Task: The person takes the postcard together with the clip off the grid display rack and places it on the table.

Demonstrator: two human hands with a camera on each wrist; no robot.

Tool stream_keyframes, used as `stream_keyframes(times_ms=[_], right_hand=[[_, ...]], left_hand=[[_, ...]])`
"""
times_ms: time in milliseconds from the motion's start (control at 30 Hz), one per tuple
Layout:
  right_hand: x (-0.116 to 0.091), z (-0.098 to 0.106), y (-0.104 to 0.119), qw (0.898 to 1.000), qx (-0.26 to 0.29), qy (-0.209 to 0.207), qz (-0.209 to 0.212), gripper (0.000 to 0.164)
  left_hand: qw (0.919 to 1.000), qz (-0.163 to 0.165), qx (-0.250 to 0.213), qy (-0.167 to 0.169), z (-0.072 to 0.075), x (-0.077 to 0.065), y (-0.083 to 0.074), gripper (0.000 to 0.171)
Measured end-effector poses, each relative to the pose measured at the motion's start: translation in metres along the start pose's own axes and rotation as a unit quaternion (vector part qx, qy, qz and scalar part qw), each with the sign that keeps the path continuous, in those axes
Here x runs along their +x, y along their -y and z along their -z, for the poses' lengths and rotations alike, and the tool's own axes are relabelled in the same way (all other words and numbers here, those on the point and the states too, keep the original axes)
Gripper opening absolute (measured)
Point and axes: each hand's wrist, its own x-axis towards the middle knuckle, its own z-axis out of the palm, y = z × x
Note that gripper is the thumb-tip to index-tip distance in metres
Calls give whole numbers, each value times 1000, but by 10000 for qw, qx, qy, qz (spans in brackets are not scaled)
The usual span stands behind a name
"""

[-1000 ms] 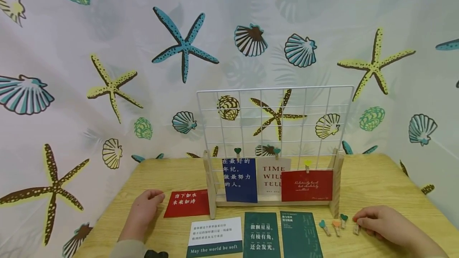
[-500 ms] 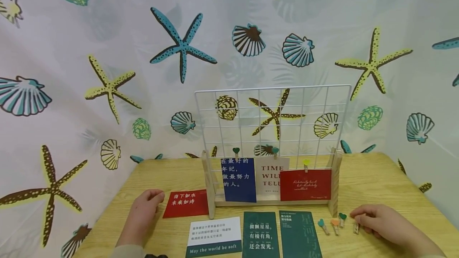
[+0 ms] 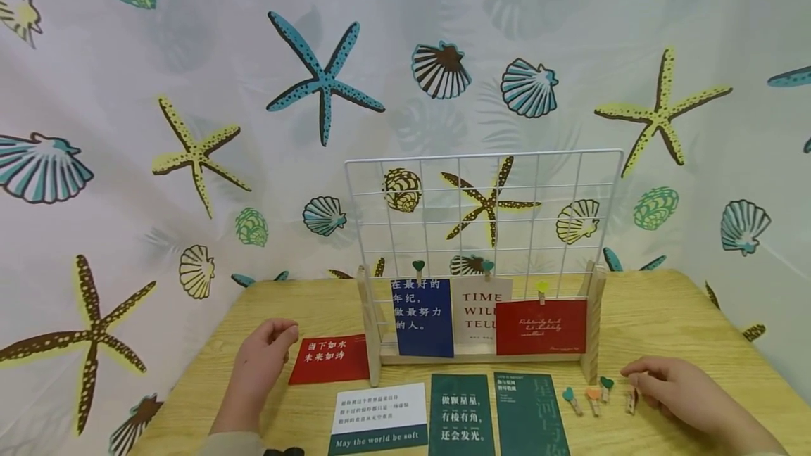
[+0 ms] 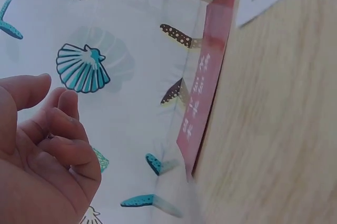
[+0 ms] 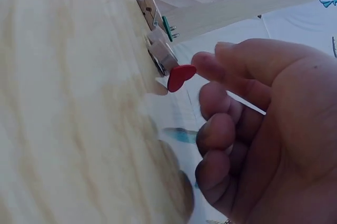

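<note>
My right hand (image 3: 678, 393), at the near right of the table, has its fingers loosely bent and grips nothing. Its fingertips are right by a small wooden peg with a red heart (image 5: 181, 78); I cannot tell whether they touch it. The peg is on the light wood-grain table (image 3: 279, 301).

Just left of it lie three more small wooden pegs, topped with a green heart (image 3: 607, 383), an orange heart (image 3: 593, 394) and a teal heart (image 3: 568, 395).

My left hand (image 3: 262, 354) also holds nothing, its fingers softly curled. It is just beside the left edge of a flat red card with white Chinese writing (image 3: 329, 368), with a gap between them.

Right of that card, along the near side, lie a white card with a green band (image 3: 380, 403) and two dark green cards (image 3: 461, 428).

Beyond them stands a white wire grid in a wooden frame (image 3: 370, 329). Three heart-topped pegs hold cards on it, left to right: blue with white characters (image 3: 421, 333), white reading "TIME WILL TELL" (image 3: 472, 326), and red with white script (image 3: 541, 336).
</note>
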Motion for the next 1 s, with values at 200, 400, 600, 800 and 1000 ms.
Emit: stream_keyframes(times_ms=[200,400,600,800,1000], right_hand=[[1,0,8,9973,-557,-485,5,37],[-1,-2,18,9976,-359,-599,-24,40],[-2,-7,31,9974,-275,-662,79,44],[-3,-12,48,9957,-317,-809,319,42],[-1,-15,63,9935,-431,-928,495,37]], left_hand=[[9995,-315,60,-83,-4,-7,-15,40],[9986,-504,136,-118,-8,-14,-27,39],[9956,-931,108,-13,-11,-25,-42,35],[9903,-1358,253,173,-28,-36,-61,21],[9855,-1548,61,694,-52,-49,-79,16]])
